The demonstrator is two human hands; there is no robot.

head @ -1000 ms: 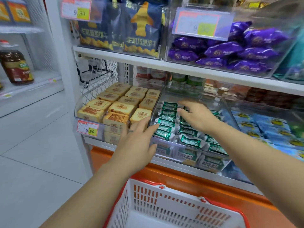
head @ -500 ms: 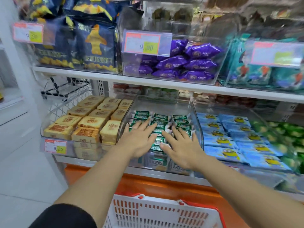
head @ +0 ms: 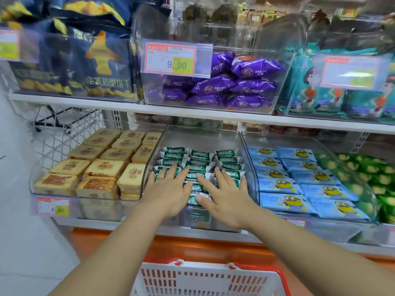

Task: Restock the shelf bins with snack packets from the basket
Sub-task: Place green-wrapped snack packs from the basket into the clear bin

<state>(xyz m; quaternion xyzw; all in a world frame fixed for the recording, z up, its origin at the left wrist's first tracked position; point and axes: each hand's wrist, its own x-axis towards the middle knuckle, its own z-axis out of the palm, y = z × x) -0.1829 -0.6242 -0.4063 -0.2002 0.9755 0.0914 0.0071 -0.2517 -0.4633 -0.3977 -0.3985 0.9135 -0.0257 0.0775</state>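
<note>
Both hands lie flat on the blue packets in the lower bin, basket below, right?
No. The head view shows the left hand and right hand flat on the green packets, not the blue packets; the basket is below.

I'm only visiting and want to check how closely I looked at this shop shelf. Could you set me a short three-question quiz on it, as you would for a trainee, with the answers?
1. True or false: the left hand and right hand both lie flat on the green packets in the middle bin.
2. The upper bin directly above holds: A) red cans, B) purple packets, C) glass bottles.
3. Fill in: its price tag reads ____.
Key: 1 true; 2 B; 3 9.90.
</note>
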